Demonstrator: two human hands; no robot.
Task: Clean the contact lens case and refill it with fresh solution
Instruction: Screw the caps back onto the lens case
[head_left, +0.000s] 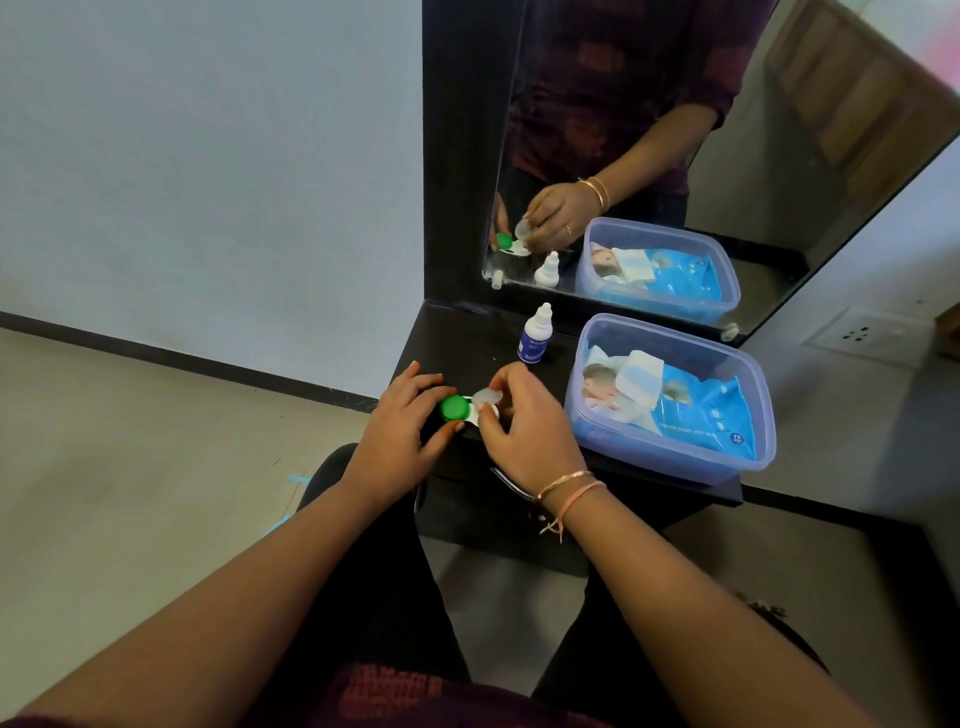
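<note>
A white contact lens case lies near the front left edge of a dark shelf. Its left well carries a green cap. My left hand steadies the case at the green end, thumb and fingers around that cap. My right hand holds a pale translucent cap in its fingertips, tilted just above the case's right well. A small white solution bottle with a blue label stands upright behind the hands, its cap on.
A clear plastic tub holding a blue pack of wet wipes fills the shelf's right side. A mirror rises behind the shelf and reflects the hands, bottle and tub. A drawer handle sits below the shelf edge.
</note>
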